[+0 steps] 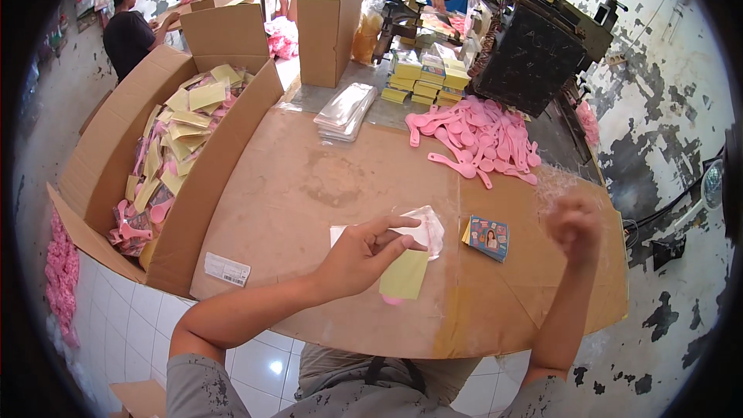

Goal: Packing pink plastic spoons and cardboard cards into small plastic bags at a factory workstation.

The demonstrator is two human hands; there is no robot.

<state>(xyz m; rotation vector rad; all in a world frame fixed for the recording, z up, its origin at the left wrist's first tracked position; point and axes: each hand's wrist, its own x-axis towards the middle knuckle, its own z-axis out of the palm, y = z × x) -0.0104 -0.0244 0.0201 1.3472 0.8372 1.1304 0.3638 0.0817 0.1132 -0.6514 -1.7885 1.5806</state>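
Note:
My left hand (364, 255) is over the front middle of the cardboard-covered table, thumb and fingers pinched together on a pale yellow card (404, 275). A rounded pink end (393, 300) pokes out below the card; the rest of that piece is hidden. Just beyond my fingers lies a shiny clear plastic bag (435, 234), partly covered by the hand. To the right of it sits a small stack of blue printed cards (487, 238) with yellow edges. My right hand (574, 228) is raised over the table's right side, its fingers smeared by motion.
Pink plastic spoons (484, 139) are heaped at the back right, beside a dark machine (530, 54). Clear bags (346, 112) and bundled cards (426, 77) lie at the back. An open carton (224, 178) of filled packs stands left. A person (131, 31) works beyond it.

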